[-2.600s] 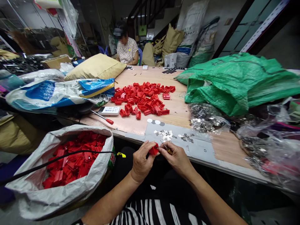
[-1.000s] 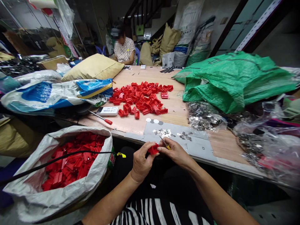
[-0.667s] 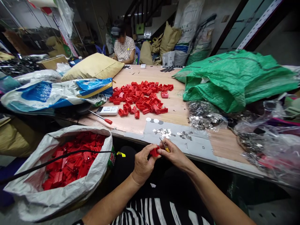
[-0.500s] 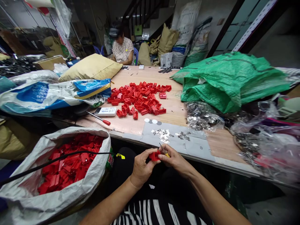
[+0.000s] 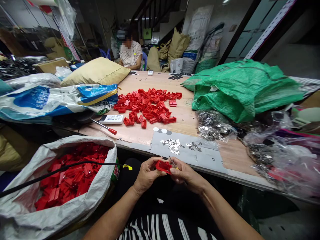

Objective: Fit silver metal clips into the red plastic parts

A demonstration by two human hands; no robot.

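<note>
Between the fingers of my left hand [image 5: 147,175] is a red plastic housing [image 5: 163,166], its open hollow side turned up. My right hand [image 5: 185,174] is closed around a small screwdriver [image 5: 173,162] with a yellow handle and a thin metal shaft that points up and left. The right fingertips are close to the housing's right end; whether they touch it is unclear. Beyond the hands, small flat metal pieces [image 5: 172,146] lie on a grey sheet [image 5: 160,136] at the table's near edge.
Several red housings [image 5: 150,105] are heaped on the table [image 5: 186,125]. An open white sack [image 5: 100,186] full of them stands at left. A red-handled screwdriver [image 5: 112,131] lies near a white box [image 5: 112,119]. A green sack [image 5: 240,86] occupies the right; a person [image 5: 131,55] sits opposite.
The red housing has been turned so its long hollow side now shows. My hands have shifted slightly, with the yellow-handled screwdriver still in the right one.
</note>
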